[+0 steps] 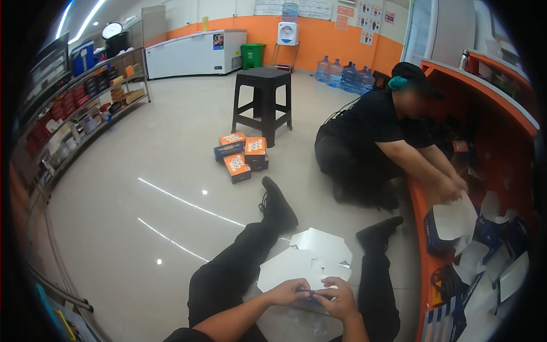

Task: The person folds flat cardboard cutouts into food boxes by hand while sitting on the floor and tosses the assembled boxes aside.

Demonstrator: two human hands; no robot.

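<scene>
A partly folded cardboard box [296, 265], white on its inner side, lies on the floor between my outstretched legs. My left hand [288, 292] is closed at its near edge, pinching a narrow dark-blue strip. Opposite it, my right hand [340, 297] has its thumb and fingers closed on the same strip. That strip looks like a folded flap of the box, though the fingers partly cover it. Slots and cut tabs show on the box's far and right sides.
Several orange and dark-blue boxes [245, 154] are piled before a black stool [263, 97]. At right, a crouching person [370, 137] handles a white-and-blue carton [450, 222] at an orange shelf unit [417, 228] holding more cartons. A metal rack [85, 108] lines the left.
</scene>
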